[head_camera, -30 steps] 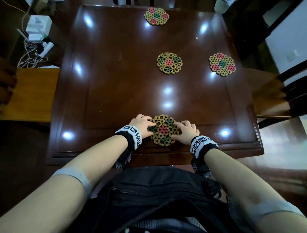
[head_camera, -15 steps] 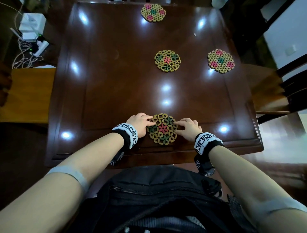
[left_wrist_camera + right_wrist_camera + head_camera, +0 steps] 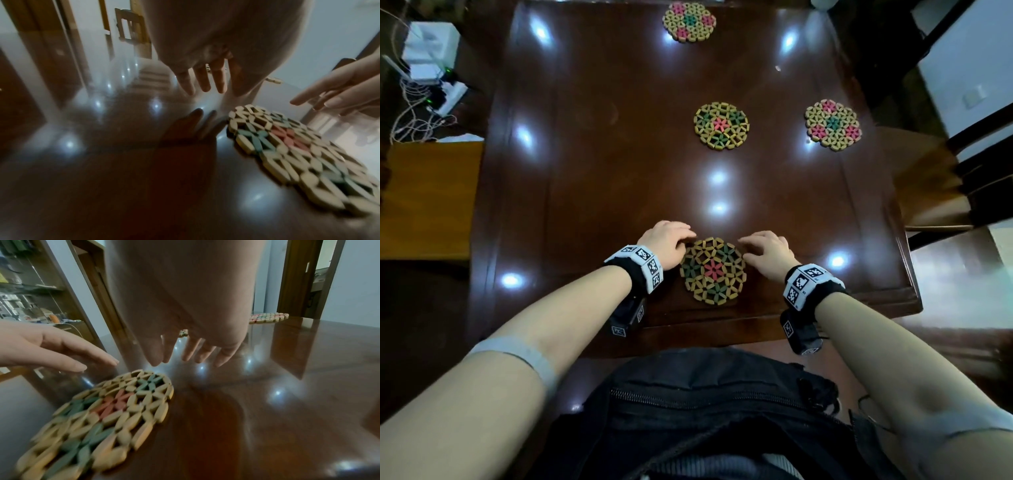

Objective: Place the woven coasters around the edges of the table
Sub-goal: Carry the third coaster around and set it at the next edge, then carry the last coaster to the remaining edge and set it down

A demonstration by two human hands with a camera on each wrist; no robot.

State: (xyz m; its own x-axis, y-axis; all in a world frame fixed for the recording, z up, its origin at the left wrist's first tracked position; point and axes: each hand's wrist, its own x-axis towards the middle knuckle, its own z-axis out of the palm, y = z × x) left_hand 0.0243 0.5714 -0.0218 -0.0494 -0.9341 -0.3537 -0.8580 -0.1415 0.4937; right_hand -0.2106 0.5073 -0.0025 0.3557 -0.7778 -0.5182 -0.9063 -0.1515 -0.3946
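Observation:
A round woven coaster [image 3: 712,270] with a red centre and green petals lies flat near the front edge of the dark wooden table [image 3: 592,178]. My left hand [image 3: 666,241] hovers at its left far rim and my right hand [image 3: 765,251] at its right far rim. Both hands are lifted off it with fingers relaxed and straight, as the left wrist view [image 3: 202,82] and right wrist view [image 3: 185,352] show. Neither holds anything. The same coaster [image 3: 292,154] [image 3: 98,415] lies free on the table in both wrist views.
Three more coasters lie on the table: one in the middle [image 3: 720,125], one at the right edge [image 3: 832,125], one at the far edge [image 3: 689,21]. Chairs stand at the right [image 3: 962,178] and left [image 3: 428,198]. A black bag [image 3: 705,421] sits at my waist.
Both hands have let go of the near coaster and lifted slightly off its rim. The coaster stays where it was by the front edge.

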